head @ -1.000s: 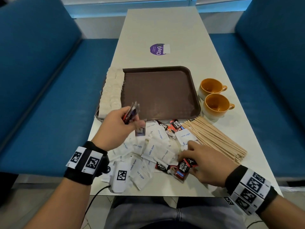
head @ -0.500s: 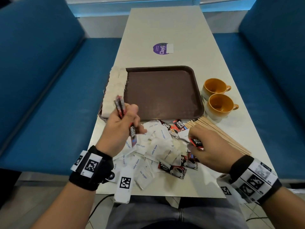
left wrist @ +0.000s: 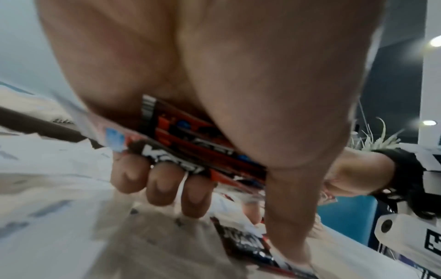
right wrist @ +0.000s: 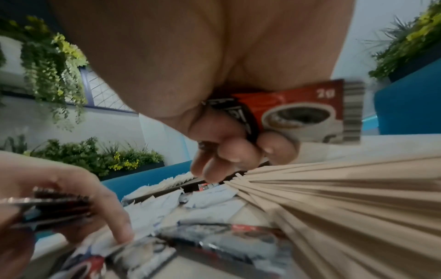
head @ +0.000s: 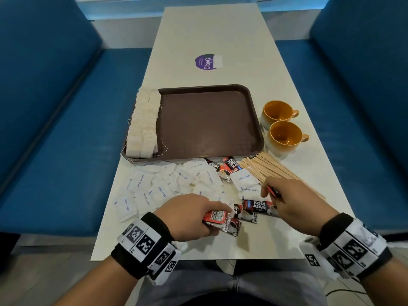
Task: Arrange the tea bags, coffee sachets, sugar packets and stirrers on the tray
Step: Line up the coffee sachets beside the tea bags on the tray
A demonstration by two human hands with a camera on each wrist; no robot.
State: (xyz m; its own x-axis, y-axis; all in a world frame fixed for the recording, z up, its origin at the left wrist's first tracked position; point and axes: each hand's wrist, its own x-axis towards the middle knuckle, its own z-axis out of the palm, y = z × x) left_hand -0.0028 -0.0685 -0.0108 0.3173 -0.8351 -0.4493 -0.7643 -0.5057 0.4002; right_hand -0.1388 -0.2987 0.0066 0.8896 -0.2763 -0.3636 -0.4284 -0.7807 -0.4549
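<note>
My left hand grips a small stack of red-and-black coffee sachets low over the table's near edge, its thumb pressing on a loose sachet. My right hand holds one coffee sachet between curled fingers, beside the wooden stirrers. More coffee sachets lie between the hands, and two by the tray's front rim. White sugar packets are spread in front of the brown tray. Tea bags fill the tray's left side.
Two orange cups stand right of the tray. A purple sticker marks the table further back. Blue bench seats flank the table on both sides.
My left hand came down and toward me with its sachets, from upright near the tray to flat over the loose sachets. My right hand lifted a sachet and stayed by the stirrers.
</note>
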